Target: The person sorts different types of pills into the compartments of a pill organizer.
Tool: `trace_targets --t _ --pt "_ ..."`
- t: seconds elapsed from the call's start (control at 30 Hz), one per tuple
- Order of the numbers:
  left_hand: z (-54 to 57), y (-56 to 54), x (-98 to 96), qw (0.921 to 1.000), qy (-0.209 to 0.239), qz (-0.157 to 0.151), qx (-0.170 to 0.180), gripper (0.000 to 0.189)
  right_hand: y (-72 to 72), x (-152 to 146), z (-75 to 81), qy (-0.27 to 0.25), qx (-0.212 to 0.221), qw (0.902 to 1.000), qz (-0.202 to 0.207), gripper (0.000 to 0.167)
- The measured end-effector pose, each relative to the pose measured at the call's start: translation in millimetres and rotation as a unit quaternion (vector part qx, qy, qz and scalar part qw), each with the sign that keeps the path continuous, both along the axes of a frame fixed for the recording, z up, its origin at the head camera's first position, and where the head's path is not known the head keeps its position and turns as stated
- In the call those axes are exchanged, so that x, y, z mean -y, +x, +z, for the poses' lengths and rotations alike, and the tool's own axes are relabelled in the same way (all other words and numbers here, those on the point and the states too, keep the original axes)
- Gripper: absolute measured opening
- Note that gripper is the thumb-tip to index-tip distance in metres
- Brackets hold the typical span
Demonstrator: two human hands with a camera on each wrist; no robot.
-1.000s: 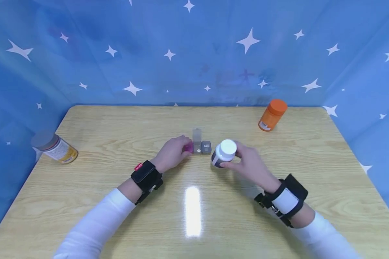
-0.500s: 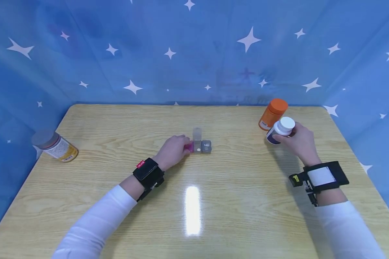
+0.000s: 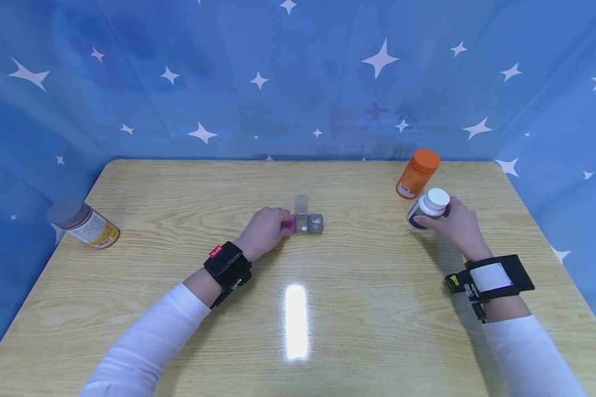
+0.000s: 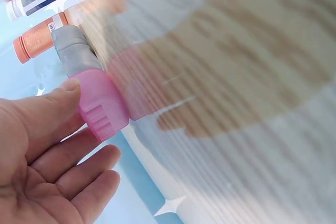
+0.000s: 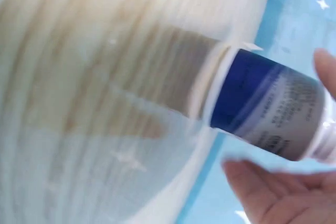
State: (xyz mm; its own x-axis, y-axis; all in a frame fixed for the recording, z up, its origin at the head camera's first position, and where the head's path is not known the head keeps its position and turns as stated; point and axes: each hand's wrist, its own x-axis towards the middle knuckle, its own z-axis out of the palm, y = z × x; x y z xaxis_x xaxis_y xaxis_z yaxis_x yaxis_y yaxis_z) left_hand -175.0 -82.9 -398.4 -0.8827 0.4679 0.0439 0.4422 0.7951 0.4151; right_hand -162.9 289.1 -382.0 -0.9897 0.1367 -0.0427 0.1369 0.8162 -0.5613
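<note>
At the table's middle, my left hand (image 3: pixel 265 232) pinches the pink compartment (image 4: pixel 102 103) at the left end of a small pill organizer (image 3: pixel 315 223) between thumb and forefinger; its other fingers lie loose. The grey middle compartment (image 3: pixel 302 223) has its lid raised and a small white pill inside. The grey right compartment is lidded. To the right, my right hand (image 3: pixel 461 227) is around a white pill bottle (image 5: pixel 268 106) with a dark blue label and white cap. Its thumb crosses the bottle's front. In the blurred right wrist view, some fingers stand apart from it.
An orange bottle (image 3: pixel 415 175) stands just behind the white one. A grey-lidded jar (image 3: pixel 91 227) with a white and yellow label stands at the far left. Blue star-patterned cloth (image 3: pixel 298 82) rises behind the wooden table (image 3: pixel 218 193).
My right hand has carried the white bottle from beside the organizer to the right, near the orange bottle, then slightly toward me. My left hand stays at the pink compartment.
</note>
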Motion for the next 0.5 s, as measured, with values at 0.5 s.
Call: trace_targets --t 0.5 --pt "3.3 1.6 1.6 1.0 -0.001 -0.005 0.0 0.034 -0.5 138.1 22.9 -0.053 -0.136 0.955 0.258 0.044"
